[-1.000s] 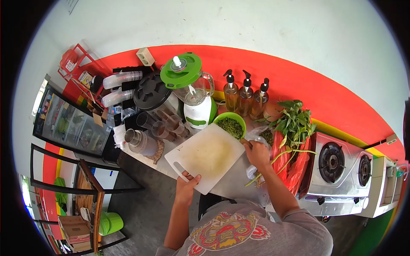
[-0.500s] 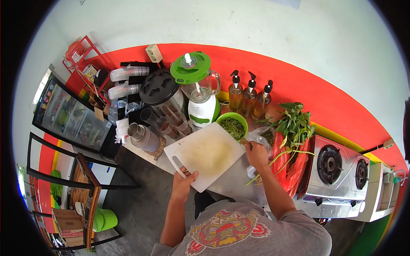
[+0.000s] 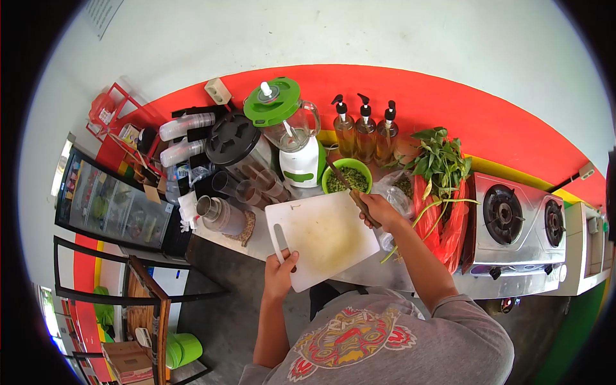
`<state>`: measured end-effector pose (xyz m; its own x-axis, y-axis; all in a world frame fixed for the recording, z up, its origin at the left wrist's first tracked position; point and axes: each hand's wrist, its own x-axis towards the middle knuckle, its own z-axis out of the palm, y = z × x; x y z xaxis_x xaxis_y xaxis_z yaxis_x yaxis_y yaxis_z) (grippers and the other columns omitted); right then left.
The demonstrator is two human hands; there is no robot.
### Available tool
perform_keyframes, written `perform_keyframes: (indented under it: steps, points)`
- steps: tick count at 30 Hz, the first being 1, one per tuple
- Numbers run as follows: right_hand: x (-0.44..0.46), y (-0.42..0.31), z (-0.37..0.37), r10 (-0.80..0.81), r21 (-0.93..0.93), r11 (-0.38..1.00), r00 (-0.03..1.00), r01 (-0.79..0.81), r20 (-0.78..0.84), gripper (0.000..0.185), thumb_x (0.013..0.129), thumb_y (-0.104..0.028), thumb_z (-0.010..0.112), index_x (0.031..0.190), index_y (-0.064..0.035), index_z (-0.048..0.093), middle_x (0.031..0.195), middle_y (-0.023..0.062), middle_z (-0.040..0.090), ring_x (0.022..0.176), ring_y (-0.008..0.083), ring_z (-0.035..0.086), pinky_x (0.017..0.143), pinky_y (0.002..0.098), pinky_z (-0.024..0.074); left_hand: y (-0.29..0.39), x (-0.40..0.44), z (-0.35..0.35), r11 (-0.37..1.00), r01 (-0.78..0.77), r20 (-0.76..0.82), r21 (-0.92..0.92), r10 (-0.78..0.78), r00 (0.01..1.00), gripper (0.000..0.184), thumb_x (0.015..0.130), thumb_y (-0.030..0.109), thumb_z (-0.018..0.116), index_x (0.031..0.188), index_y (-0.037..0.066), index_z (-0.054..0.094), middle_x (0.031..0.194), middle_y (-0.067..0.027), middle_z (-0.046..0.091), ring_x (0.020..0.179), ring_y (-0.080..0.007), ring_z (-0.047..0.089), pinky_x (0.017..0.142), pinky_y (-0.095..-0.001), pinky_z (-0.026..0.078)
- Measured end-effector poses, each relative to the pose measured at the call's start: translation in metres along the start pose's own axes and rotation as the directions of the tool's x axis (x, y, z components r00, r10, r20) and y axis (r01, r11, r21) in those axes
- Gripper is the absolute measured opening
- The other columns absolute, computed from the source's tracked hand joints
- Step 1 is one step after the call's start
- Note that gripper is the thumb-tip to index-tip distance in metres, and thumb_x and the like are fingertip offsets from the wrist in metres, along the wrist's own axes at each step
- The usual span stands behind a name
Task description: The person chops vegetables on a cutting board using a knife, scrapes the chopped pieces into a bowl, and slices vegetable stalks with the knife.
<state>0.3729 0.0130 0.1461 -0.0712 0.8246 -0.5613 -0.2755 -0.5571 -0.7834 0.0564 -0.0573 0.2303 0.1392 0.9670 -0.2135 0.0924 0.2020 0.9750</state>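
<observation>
In a room with a red-and-white wall (image 3: 410, 96), we see the left hand (image 3: 280, 274) clamped on a white rectangular cutting board (image 3: 321, 239) over the front edge of a seemingly metal tabletop (image 3: 394, 274), the right hand's (image 3: 380, 213) fingers wrapped round a brown-handled knife (image 3: 352, 192) by a round green bowl (image 3: 367, 173).

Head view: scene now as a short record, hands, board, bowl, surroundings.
left hand: holds white rectangular cutting board at its slotted end
right hand: holds brown-handled knife
board: yellowish stain
bowl: bright-green round bowl of chopped greens
behind: white-and-green blender, three clear pump bottles
far right: silver two-burner stove
</observation>
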Motion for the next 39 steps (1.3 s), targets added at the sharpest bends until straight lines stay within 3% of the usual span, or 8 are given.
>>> perform_keyframes:
  steps: [5, 15, 18, 20, 26, 28, 31, 39]
  points:
    - [-0.003, 0.003, -0.002, -0.049, -0.252, 0.968, 0.994, 0.024, -0.095, 0.05, 0.107, -0.047, 0.044, 0.098, -0.0012, 0.06, 0.064, 0.0102, 0.062, 0.043, 0.0172, 0.054, 0.04, 0.0325, 0.0428, 0.001, 0.014, 0.017, 0.995, -0.065, 0.093, 0.077, 0.057, 0.994, 0.025, 0.098, 0.019, 0.06, 0.086, -0.002, 0.068, 0.067, 0.0051, 0.052, 0.063, -0.0061, 0.043, 0.059, -0.0269, 0.035]
    - [-0.092, 0.063, -0.038, -0.13, -0.444, 0.896, 0.96, 0.007, -0.248, 0.045, 0.105, -0.039, 0.051, 0.093, 0.0019, 0.064, 0.061, 0.0086, 0.062, 0.044, 0.016, 0.056, 0.042, 0.032, 0.0446, -0.002, 0.05, 0.022, 0.999, -0.035, 0.066, -0.013, 0.036, 0.997, 0.025, 0.098, 0.017, 0.061, 0.079, 0.001, 0.066, 0.066, 0.0047, 0.053, 0.063, -0.0064, 0.045, 0.06, -0.0276, 0.036]
    - [-0.096, 0.068, -0.043, -0.408, -0.631, 0.761, 0.869, 0.153, -0.281, 0.039, 0.099, -0.033, 0.062, 0.104, 0.0048, 0.068, 0.067, 0.0147, 0.066, 0.058, 0.0241, 0.066, 0.058, 0.0387, 0.052, 0.0, 0.051, 0.02, 0.998, -0.051, 0.042, -0.033, 0.052, 0.998, 0.026, 0.098, 0.017, 0.062, 0.077, 0.001, 0.065, 0.066, 0.0045, 0.054, 0.063, -0.0067, 0.046, 0.06, -0.0278, 0.036]
    - [-0.103, 0.054, -0.029, -0.624, -0.742, 0.629, 0.719, 0.23, -0.306, 0.032, 0.095, -0.024, 0.068, 0.108, 0.0047, 0.067, 0.075, 0.0204, 0.068, 0.071, 0.0339, 0.069, 0.069, 0.043, 0.0529, 0.004, 0.051, 0.018, 0.999, -0.029, 0.023, -0.034, 0.03, 0.999, 0.026, 0.097, 0.017, 0.062, 0.076, 0.002, 0.065, 0.066, 0.0044, 0.053, 0.063, -0.007, 0.046, 0.059, -0.028, 0.036]
    - [-0.094, 0.023, 0.011, -0.824, -0.921, 0.291, 0.557, 0.259, -0.104, 0.043, 0.088, -0.016, 0.073, 0.128, -0.0073, 0.06, 0.103, 0.0191, 0.069, 0.087, 0.0405, 0.068, 0.073, 0.0475, 0.0541, -0.001, 0.05, 0.015, 0.998, -0.034, 0.04, 0.048, 0.032, 0.999, 0.023, 0.095, 0.018, 0.063, 0.079, 0.002, 0.068, 0.069, 0.0036, 0.058, 0.064, -0.0072, 0.048, 0.061, -0.027, 0.037]
    - [-0.089, 0.024, 0.016, -0.822, -0.938, 0.241, 0.566, 0.248, -0.062, 0.049, 0.087, -0.015, 0.072, 0.133, -0.0125, 0.056, 0.108, 0.016, 0.066, 0.089, 0.0413, 0.067, 0.074, 0.0503, 0.0541, 0.003, 0.048, 0.02, 0.999, -0.042, 0.013, 0.026, 0.042, 0.999, 0.025, 0.095, 0.019, 0.064, 0.076, 0.002, 0.066, 0.067, 0.0031, 0.057, 0.063, -0.0077, 0.048, 0.06, -0.0274, 0.037]
    - [-0.066, 0.045, 0.01, -0.695, -0.975, 0.167, 0.719, 0.145, -0.012, 0.054, 0.09, -0.014, 0.066, 0.141, -0.0145, 0.049, 0.11, 0.016, 0.063, 0.091, 0.0434, 0.066, 0.077, 0.0522, 0.0548, 0.0, 0.051, 0.018, 0.999, -0.024, -0.038, -0.039, 0.022, 0.999, 0.028, 0.095, 0.021, 0.065, 0.073, 0.003, 0.064, 0.066, 0.0024, 0.056, 0.063, -0.0085, 0.049, 0.06, -0.0279, 0.037]
    - [-0.075, 0.056, 0.009, -0.687, -0.961, 0.272, 0.71, 0.058, -0.152, 0.054, 0.087, -0.013, 0.065, 0.141, -0.012, 0.053, 0.109, 0.0186, 0.064, 0.095, 0.0431, 0.066, 0.082, 0.0534, 0.0532, -0.025, 0.058, -0.014, 0.986, -0.016, -0.038, -0.165, 0.01, 0.999, 0.027, 0.094, 0.023, 0.066, 0.074, 0.005, 0.064, 0.069, 0.0016, 0.057, 0.066, -0.0095, 0.05, 0.063, -0.0287, 0.037]
